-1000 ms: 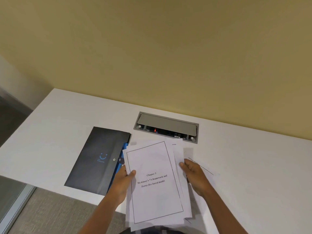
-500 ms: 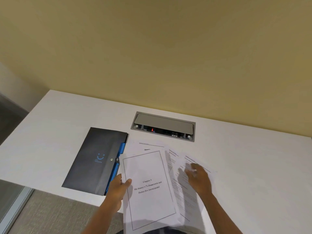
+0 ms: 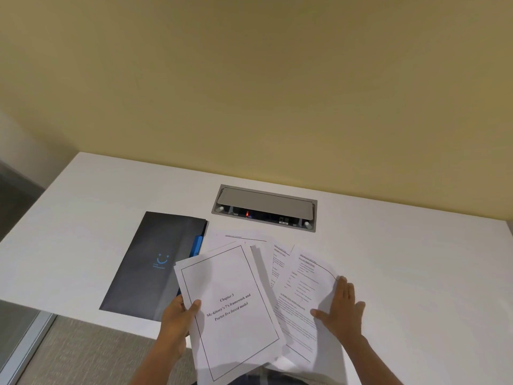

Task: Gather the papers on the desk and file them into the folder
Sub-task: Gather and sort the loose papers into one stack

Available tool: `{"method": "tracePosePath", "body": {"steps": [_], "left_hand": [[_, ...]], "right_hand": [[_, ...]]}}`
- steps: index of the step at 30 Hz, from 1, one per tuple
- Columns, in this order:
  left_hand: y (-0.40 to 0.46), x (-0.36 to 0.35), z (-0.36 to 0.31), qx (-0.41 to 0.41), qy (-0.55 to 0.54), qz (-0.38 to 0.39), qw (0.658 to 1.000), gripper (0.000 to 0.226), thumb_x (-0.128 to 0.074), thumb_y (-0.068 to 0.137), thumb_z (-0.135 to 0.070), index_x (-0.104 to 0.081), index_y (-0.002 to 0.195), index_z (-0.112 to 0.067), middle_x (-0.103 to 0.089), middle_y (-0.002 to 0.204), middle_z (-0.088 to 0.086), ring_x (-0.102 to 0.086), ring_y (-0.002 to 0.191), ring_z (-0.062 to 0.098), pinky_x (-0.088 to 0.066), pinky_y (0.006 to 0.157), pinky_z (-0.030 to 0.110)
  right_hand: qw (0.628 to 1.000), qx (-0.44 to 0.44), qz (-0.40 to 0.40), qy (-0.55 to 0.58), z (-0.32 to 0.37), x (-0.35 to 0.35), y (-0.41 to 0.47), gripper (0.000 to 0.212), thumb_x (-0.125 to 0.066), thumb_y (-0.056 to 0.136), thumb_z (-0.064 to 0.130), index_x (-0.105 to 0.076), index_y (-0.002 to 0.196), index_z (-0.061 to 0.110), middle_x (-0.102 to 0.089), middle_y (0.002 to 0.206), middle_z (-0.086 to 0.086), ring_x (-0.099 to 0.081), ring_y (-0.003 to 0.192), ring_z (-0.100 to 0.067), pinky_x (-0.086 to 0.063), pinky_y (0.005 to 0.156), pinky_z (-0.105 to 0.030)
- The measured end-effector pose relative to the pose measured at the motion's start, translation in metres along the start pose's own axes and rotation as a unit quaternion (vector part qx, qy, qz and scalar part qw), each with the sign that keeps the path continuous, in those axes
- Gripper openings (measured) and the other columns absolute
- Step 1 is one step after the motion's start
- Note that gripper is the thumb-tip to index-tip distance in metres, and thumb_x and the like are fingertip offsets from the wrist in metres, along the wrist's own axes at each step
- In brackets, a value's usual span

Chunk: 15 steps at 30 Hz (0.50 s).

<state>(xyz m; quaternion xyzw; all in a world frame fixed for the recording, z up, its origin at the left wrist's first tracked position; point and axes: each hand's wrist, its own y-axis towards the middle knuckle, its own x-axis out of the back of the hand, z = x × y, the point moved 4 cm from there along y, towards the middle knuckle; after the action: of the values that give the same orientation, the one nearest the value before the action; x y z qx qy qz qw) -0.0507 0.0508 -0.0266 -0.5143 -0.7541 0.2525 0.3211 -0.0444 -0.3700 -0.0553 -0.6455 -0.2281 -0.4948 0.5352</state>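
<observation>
My left hand (image 3: 177, 318) grips the left edge of a stack of white papers (image 3: 230, 307), topped by a bordered page reading "Chapter 3". The stack is tilted and hangs over the desk's front edge. My right hand (image 3: 340, 307) lies flat, fingers spread, on a loose printed sheet (image 3: 302, 290) to the right. More sheets (image 3: 244, 240) fan out behind the stack. A dark grey folder (image 3: 155, 262) with a blue smile logo and blue inner edge lies shut to the left, partly under the stack.
The white desk (image 3: 416, 273) runs along a yellow wall. A grey cable box (image 3: 265, 207) with a flap lid is set into the desk behind the papers. Grey floor shows below the front left edge.
The stack in my left hand has tilted and slid left. My right hand let go of the stack, moved right and flattened on a loose sheet; the papers now fan out.
</observation>
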Motion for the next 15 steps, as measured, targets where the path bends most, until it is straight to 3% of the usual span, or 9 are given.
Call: {"method": "tracePosePath", "body": {"steps": [2, 4, 7, 11, 13, 15], "left_hand": [[-0.001, -0.003, -0.002, -0.005, -0.002, 0.005, 1.0, 0.018, -0.064, 0.1, -0.009, -0.069, 0.113, -0.021, -0.077, 0.108, 0.004, -0.073, 0.096, 0.027, -0.058, 0.067, 0.037], [-0.002, -0.006, -0.003, -0.008, -0.005, 0.009, 1.0, 0.02, -0.064, 0.1, -0.009, -0.068, 0.117, -0.019, -0.077, 0.109, 0.004, -0.072, 0.097, 0.028, -0.058, 0.069, 0.038], [-0.004, -0.009, -0.006, -0.013, -0.005, 0.012, 1.0, 0.021, -0.064, 0.1, -0.009, -0.067, 0.117, -0.023, -0.076, 0.109, 0.003, -0.071, 0.097, 0.028, -0.058, 0.071, 0.04], [-0.004, -0.011, -0.007, -0.017, -0.006, 0.015, 1.0, 0.022, -0.064, 0.1, -0.01, -0.066, 0.119, -0.021, -0.076, 0.111, 0.004, -0.072, 0.098, 0.029, -0.059, 0.071, 0.041], [-0.003, -0.011, -0.008, -0.016, -0.01, 0.019, 1.0, 0.022, -0.064, 0.1, -0.011, -0.067, 0.12, -0.02, -0.077, 0.111, 0.005, -0.073, 0.099, 0.03, -0.059, 0.071, 0.041], [-0.002, -0.011, -0.01, -0.014, -0.018, 0.022, 1.0, 0.022, -0.065, 0.1, -0.011, -0.068, 0.119, -0.022, -0.079, 0.109, 0.004, -0.075, 0.099, 0.031, -0.061, 0.072, 0.043]], "right_hand": [[0.999, 0.009, -0.032, 0.031, 0.002, -0.001, -0.005, 0.123, -0.077, 0.079, 0.067, -0.012, 0.165, 0.009, -0.035, 0.167, -0.006, -0.03, 0.156, -0.028, -0.034, 0.12, -0.048], [0.995, 0.015, -0.046, 0.092, 0.004, -0.004, -0.01, 0.119, -0.088, 0.076, 0.052, -0.02, 0.165, 0.012, -0.047, 0.16, -0.004, -0.041, 0.149, -0.03, -0.037, 0.119, -0.048], [0.98, -0.019, -0.045, 0.193, -0.001, -0.012, -0.017, 0.118, -0.094, 0.073, 0.035, -0.021, 0.164, 0.013, -0.053, 0.157, -0.006, -0.052, 0.138, -0.033, -0.046, 0.109, -0.053], [0.936, -0.132, -0.034, 0.325, -0.016, -0.023, -0.023, 0.125, -0.1, 0.066, 0.026, -0.022, 0.162, 0.011, -0.05, 0.157, -0.017, -0.056, 0.138, -0.041, -0.051, 0.105, -0.053], [0.911, -0.176, -0.035, 0.372, -0.024, -0.027, -0.023, 0.116, -0.101, 0.066, 0.019, -0.029, 0.156, 0.007, -0.066, 0.135, -0.024, -0.065, 0.124, -0.045, -0.054, 0.098, -0.052], [0.879, -0.201, -0.046, 0.429, -0.032, -0.029, -0.023, 0.099, -0.098, 0.069, 0.012, -0.04, 0.15, 0.006, -0.073, 0.105, -0.017, -0.07, 0.101, -0.041, -0.056, 0.088, -0.047]]}}
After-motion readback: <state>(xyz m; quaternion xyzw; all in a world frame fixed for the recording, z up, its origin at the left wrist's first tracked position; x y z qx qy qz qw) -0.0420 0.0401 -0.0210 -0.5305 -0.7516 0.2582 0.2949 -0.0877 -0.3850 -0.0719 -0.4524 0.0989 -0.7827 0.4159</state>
